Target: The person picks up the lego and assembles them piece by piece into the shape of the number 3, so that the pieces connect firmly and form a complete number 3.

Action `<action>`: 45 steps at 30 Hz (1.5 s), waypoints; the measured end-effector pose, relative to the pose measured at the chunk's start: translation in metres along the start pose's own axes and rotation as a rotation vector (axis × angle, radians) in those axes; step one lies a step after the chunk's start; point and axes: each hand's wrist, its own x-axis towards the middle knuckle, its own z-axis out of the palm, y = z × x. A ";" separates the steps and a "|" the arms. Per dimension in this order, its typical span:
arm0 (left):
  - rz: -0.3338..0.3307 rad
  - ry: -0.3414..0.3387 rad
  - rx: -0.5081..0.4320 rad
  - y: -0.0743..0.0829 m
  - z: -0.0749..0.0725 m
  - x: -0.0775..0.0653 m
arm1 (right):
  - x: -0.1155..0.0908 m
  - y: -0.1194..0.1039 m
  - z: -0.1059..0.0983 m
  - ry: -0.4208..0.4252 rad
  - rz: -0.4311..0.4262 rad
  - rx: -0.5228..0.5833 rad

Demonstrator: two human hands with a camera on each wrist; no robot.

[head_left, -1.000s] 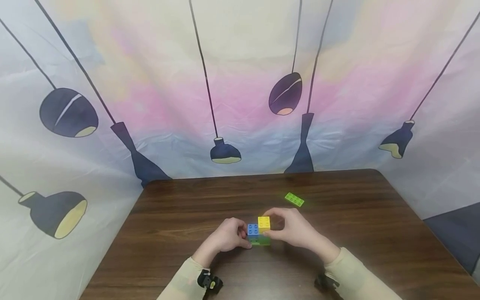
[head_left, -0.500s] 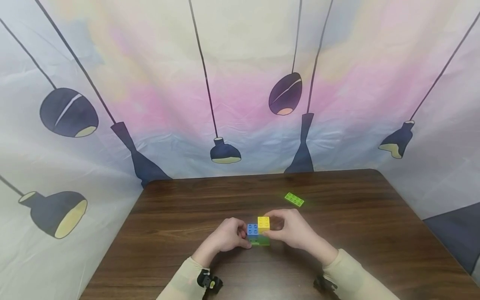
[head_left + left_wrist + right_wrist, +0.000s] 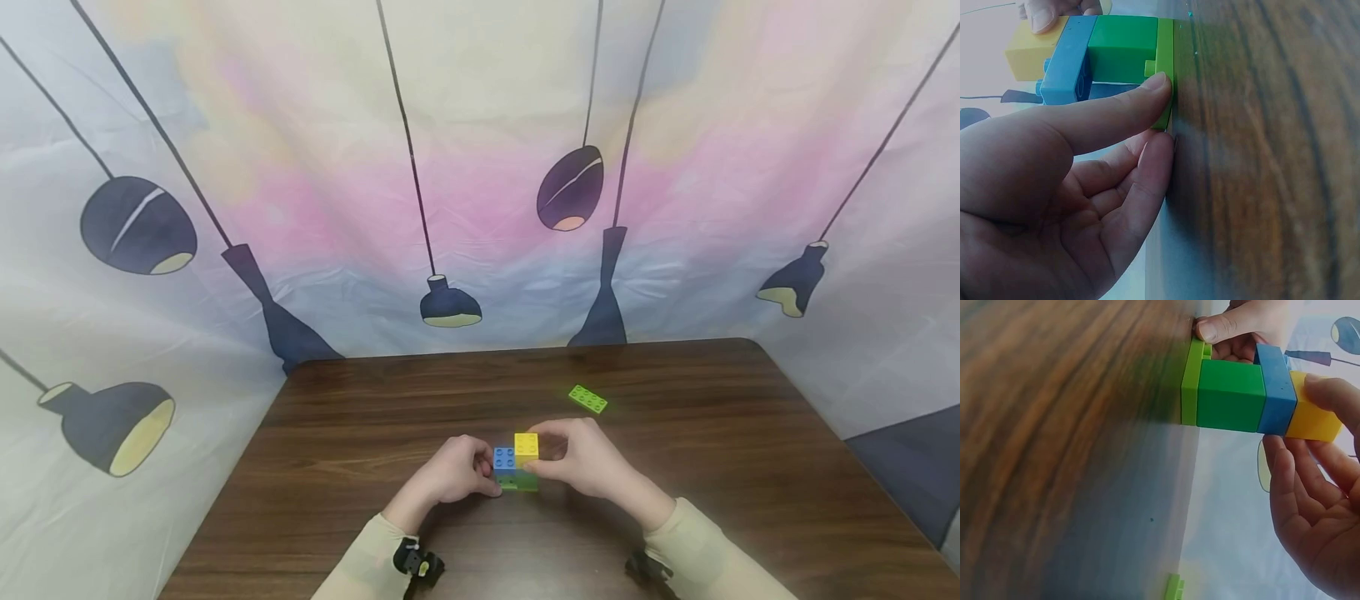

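Observation:
A small stack of toy building bricks stands on the table between the hands. Its base is a flat lime-green plate [image 3: 1165, 47], flush against the tabletop. Above that sit a green brick [image 3: 1232, 395], a thinner blue brick [image 3: 504, 458] and, at the top right, a yellow brick [image 3: 527, 445]. The left hand [image 3: 455, 470] pinches the near left end of the lime plate between thumb and finger. With thumb and fingers, the right hand [image 3: 583, 457] grips the yellow brick, which touches the blue one beneath. Part of the blue brick's studs stay uncovered on the left.
Another flat lime-green plate [image 3: 588, 398] lies farther back on the brown wooden table [image 3: 375, 400], beyond the right hand. A cloth backdrop printed with hanging lamps [image 3: 450, 304] rises behind the table's far edge. Black cameras are strapped at both wrists.
Very little differs. The stack and right hand appear shifted a tiny bit left, and both hands keep the same hold.

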 end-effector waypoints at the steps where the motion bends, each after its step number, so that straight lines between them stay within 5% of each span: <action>1: 0.002 0.000 0.001 0.000 0.000 0.000 | 0.000 0.000 0.000 0.002 0.000 -0.001; 27: 0.001 0.002 -0.019 0.000 0.001 -0.001 | -0.001 0.008 -0.004 -0.057 -0.049 -0.021; 35: 0.008 0.006 -0.017 -0.001 0.002 -0.002 | 0.000 0.014 -0.032 -0.175 -0.056 -0.075; 45: 0.030 0.007 -0.010 -0.004 0.002 0.000 | 0.002 0.029 -0.063 -0.102 -0.001 -0.079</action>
